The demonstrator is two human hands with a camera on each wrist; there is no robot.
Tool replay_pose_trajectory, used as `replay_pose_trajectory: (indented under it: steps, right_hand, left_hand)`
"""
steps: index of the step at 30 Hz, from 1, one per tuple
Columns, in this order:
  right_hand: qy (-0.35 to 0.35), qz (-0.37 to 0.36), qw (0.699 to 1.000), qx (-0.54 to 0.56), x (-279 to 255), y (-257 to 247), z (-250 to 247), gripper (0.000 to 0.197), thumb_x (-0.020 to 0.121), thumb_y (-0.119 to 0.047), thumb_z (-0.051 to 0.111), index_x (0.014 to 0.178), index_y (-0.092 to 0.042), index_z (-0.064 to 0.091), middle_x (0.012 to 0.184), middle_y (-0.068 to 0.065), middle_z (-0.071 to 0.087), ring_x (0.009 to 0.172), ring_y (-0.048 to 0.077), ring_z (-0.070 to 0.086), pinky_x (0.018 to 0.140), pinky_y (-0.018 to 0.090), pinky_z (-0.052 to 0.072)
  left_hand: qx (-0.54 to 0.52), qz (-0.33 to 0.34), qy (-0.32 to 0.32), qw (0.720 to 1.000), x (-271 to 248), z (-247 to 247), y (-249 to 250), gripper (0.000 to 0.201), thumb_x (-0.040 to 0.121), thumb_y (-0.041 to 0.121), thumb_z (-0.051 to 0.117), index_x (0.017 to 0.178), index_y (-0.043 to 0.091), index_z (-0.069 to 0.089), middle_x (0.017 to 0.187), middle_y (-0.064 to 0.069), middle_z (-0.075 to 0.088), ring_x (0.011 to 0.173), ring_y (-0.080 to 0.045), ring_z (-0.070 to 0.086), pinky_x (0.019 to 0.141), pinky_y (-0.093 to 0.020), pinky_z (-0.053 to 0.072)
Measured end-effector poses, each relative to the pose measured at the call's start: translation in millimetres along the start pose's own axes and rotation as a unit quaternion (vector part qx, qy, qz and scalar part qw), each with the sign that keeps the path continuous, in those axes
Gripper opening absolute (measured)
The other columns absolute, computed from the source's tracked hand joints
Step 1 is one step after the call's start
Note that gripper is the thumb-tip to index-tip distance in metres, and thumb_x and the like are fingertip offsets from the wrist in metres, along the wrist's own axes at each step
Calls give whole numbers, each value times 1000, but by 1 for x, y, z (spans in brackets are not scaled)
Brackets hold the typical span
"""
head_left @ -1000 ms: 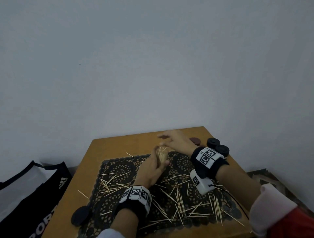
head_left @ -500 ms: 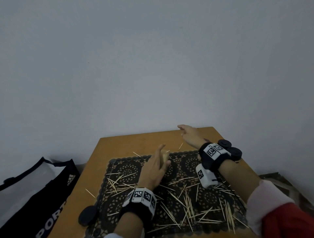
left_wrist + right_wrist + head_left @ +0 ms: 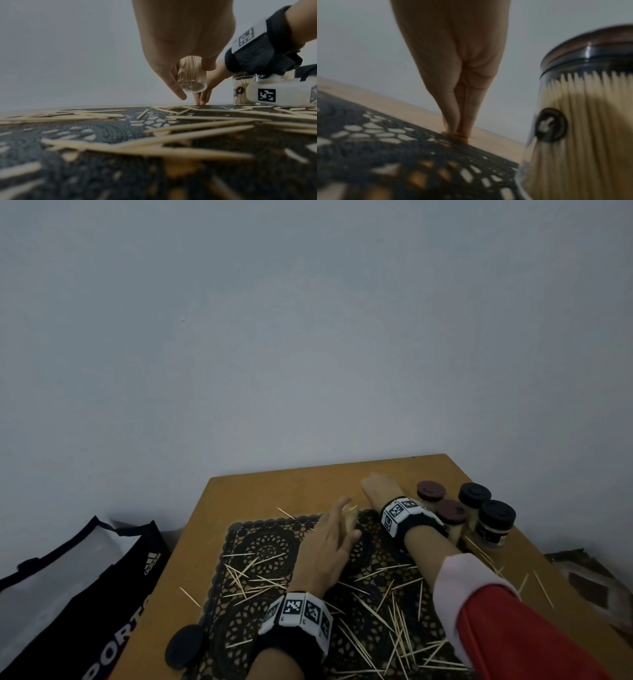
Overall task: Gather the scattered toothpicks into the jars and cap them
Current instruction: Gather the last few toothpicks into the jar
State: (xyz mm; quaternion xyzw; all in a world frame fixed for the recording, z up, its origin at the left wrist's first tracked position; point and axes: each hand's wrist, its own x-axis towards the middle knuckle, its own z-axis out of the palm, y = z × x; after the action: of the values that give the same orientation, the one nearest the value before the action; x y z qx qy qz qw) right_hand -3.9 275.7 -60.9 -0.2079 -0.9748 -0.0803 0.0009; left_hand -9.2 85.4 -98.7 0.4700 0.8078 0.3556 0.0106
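Head view: left hand (image 3: 329,546) grips a small clear plastic jar (image 3: 243,77) packed with toothpicks, held off the black lace mat (image 3: 260,546) — thumb and fingers wrapped round its wall. Right hand (image 3: 378,487) reaches to the mat's far edge; right wrist view shows fingertips (image 3: 453,127) pressed together on the surface, and whether they pinch a toothpick cannot be told. Loose wooden toothpicks (image 3: 394,611) lie scattered across mat and wooden table (image 3: 267,491). Four capped jars (image 3: 493,522) stand at the table's right side; one loose black round lid (image 3: 185,645) lies near the left edge.
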Motion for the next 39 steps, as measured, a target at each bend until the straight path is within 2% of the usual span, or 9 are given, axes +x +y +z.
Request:
replay_pose_trajectory:
  steps: [7,10,12,14,17,23,27,33,39]
  right_hand:
    - [-53,-18,998,-36,-5,5,2,22,99,-8,44,115,-6,59,118,9,63,106,26,62,83,34,49]
    - [9,0,993,117,-6,7,-6,9,95,-13,54,102,-9,57,109,11,63,96,26,62,76,33,48]
    - [95,37,924,368,-14,8,-15,8,90,-8,58,96,-11,55,94,8,62,78,23,63,65,32,53]
    - [168,35,801,573,-28,5,-26,11,89,-2,59,98,-7,58,79,10,62,62,19,64,55,28,55]
    - [194,-17,712,674,-50,-4,-38,12,88,-2,65,99,-1,61,77,18,67,63,19,65,54,29,56]
    - [117,-116,844,511,-64,-7,-26,4,85,-14,71,87,-11,74,84,-2,64,78,9,56,71,21,46]
    - [100,-113,828,539,-70,8,-31,15,88,-18,69,100,-11,75,95,2,66,85,7,57,76,16,45]
    - [34,-112,828,549,-74,18,-32,14,75,-9,81,85,-3,74,81,16,70,68,9,58,65,25,47]
    - [80,-72,840,532,-91,27,-42,20,86,-21,72,87,-1,70,69,-1,63,52,0,53,46,11,40]
  left_hand:
    - [-6,16,-7,1000,0,-2,0,49,96,59,41,141,45,25,130,-1,57,102,-19,60,88,-39,49]
    - [-20,5,-2,1000,-1,-2,2,54,94,61,42,138,35,27,122,-2,61,98,-19,61,87,-37,47]
    - [-35,-17,6,999,-1,-2,2,65,91,62,44,143,29,21,117,-3,62,100,-22,62,87,-33,44]
    - [-42,-35,8,998,-1,-2,1,77,88,64,44,147,26,13,113,-5,63,100,-24,63,85,-32,44]
    - [-43,-43,7,998,1,-1,-2,83,83,70,41,147,27,10,116,-7,64,100,-26,64,86,-35,47]
    - [-49,-46,8,998,1,-1,-2,82,85,69,44,147,25,13,122,-13,62,102,-26,63,91,-40,47]
    - [-56,-41,13,998,0,-3,0,78,86,65,46,146,25,15,122,-11,63,103,-25,63,92,-39,47]
    - [-73,-8,-61,995,0,-4,5,69,92,52,57,144,29,17,129,-9,58,106,-21,59,94,-32,44]
    - [-80,3,-74,994,2,-2,2,69,92,48,59,144,27,20,127,-3,60,106,-16,60,92,-27,42]
